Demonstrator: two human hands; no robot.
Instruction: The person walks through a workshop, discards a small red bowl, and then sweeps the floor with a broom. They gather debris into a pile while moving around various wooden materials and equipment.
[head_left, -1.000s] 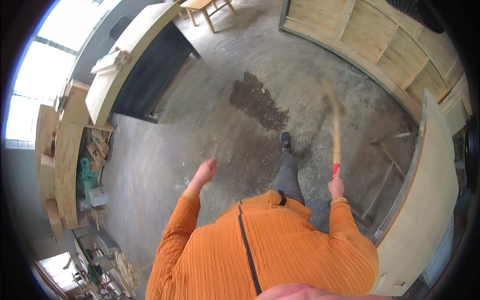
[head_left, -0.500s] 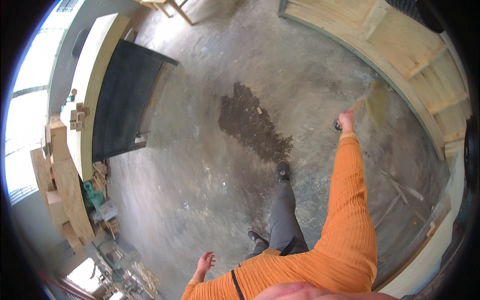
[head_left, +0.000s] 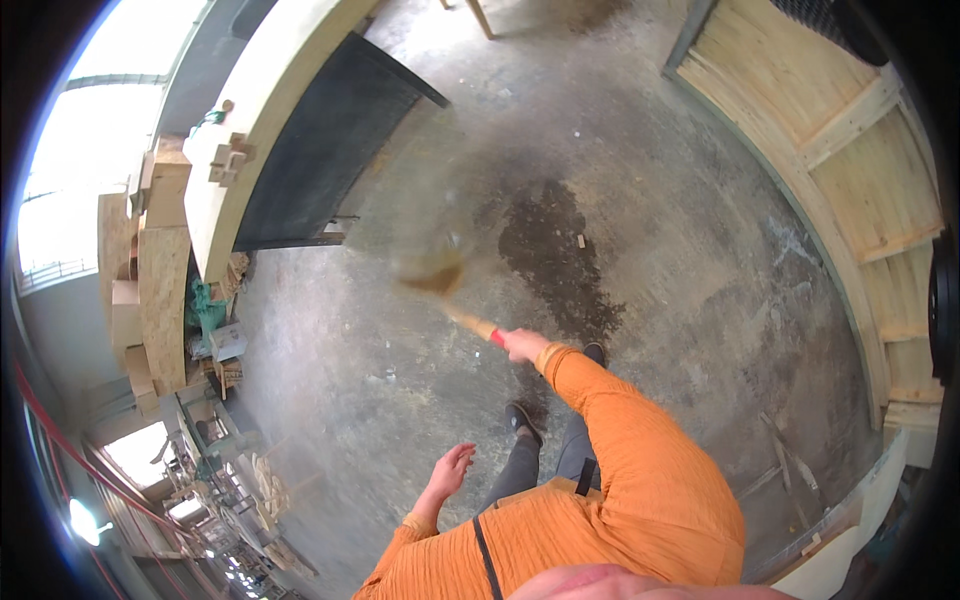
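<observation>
My right hand (head_left: 525, 345) is closed round the handle of a short straw hand broom (head_left: 470, 321), beside a red band on it. The broom points away to the left over the concrete floor (head_left: 680, 260), and its brownish-yellow bristle head is smeared by motion. Whether the bristles touch the floor I cannot tell. Hanging low in front of my left side, my left hand (head_left: 452, 470) is empty with its fingers loosely apart. A dark damp patch (head_left: 555, 250) spreads on the floor ahead, with a small wood block (head_left: 581, 241) lying on it.
A pale workbench (head_left: 285, 90) with a dark panel (head_left: 335, 150) stands at the left. Wooden frame panelling (head_left: 830, 150) curves along the right. Thin wood strips (head_left: 790, 460) lie at the lower right. Offcuts and machinery (head_left: 220, 450) crowd the lower left.
My right hand has swept the broom from the far right across to the left. The view has shifted, and my left hand now appears higher and slightly further right.
</observation>
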